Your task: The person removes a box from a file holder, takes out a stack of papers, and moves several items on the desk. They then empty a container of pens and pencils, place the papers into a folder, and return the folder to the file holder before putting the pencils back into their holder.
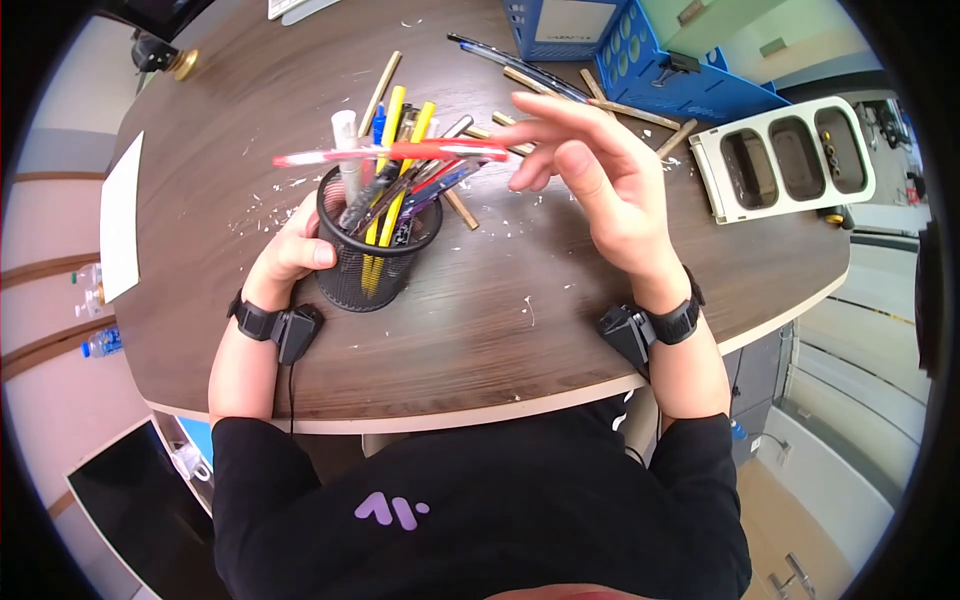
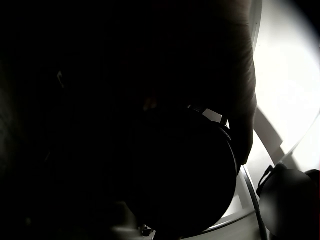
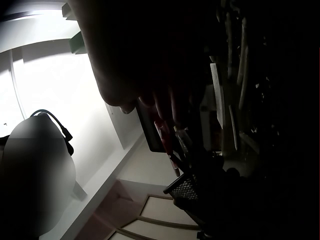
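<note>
A black mesh pen holder (image 1: 365, 270) stands tilted on the table, packed with yellow pencils (image 1: 427, 112), a white marker (image 1: 344, 130) and several pens. My left hand (image 1: 290, 250) grips its side, thumb at the front and the other fingers hidden behind. Across the top of the holder lies a red pen (image 1: 420, 150), roughly level, its right end right at the fingertips of my right hand (image 1: 620, 190). That hand is spread, with thumb and fingers apart. In the right wrist view the red pen (image 3: 164, 136) shows just below the fingertips; the left wrist view is mostly dark.
Wooden sticks (image 1: 640, 115) and dark pens (image 1: 520, 65) lie scattered at the back beside a blue desk organizer (image 1: 690, 90). A white tray with three compartments (image 1: 725, 208) sits at the right. White scraps (image 1: 528, 310) dot the table, and a white sheet (image 1: 122, 220) lies at the left edge.
</note>
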{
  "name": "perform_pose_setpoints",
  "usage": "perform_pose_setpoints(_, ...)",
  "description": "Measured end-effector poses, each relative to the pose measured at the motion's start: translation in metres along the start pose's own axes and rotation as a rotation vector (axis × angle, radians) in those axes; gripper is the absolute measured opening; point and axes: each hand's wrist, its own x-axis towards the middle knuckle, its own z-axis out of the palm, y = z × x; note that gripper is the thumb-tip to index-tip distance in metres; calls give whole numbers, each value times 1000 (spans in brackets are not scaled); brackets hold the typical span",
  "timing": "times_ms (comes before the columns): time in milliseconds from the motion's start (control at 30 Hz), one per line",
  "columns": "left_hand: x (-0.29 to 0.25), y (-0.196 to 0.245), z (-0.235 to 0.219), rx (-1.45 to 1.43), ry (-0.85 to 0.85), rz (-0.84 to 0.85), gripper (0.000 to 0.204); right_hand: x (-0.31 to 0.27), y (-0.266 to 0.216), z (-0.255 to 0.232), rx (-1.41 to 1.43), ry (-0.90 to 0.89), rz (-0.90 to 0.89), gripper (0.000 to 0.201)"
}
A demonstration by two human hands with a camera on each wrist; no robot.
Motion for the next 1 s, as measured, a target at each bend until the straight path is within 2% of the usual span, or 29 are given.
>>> perform_pose_setpoints(167, -1, -5, -10, 3, 23, -2, 113, 7, 9, -18, -57, -47, 124, 34)
perform_pose_setpoints(233, -3, -2, -2, -14, 36, 3, 111, 7, 13, -10, -17, -48, 202, 32)
perform_pose_setpoints(333, -1, 1, 2, 19, 19, 26, 109, 3, 14, 4, -80, -131, 217, 29)
perform_pose_setpoints(367, 0, 5, 3, 72, 12, 31, 107, 1, 14, 7, -89, -158, 291, 27)
perform_pose_setpoints(467, 1, 7, 5, 105, 14, 58, 106, -2, 16, 19, -56, -27, 262, 26)
perform_pose_setpoints(633, 3, 6, 7, 94, 10, 112, 107, 1, 13, -3, -38, 24, 202, 20)
perform_pose_setpoints(800, 1, 10, 6, 135, -2, 63, 107, 6, 15, -25, 17, 52, 78, 22)
perform_pose_setpoints(833, 2, 9, 6, 129, -3, 67, 107, 8, 12, -25, 1, 23, 104, 21)
perform_pose_setpoints(933, 3, 3, -4, 165, -41, -19, 126, 9, 13, -21, -12, -10, 201, 17)
perform_pose_setpoints(1000, 3, 3, -4, 156, -37, -27, 127, 8, 16, -17, -49, 2, 245, 15)
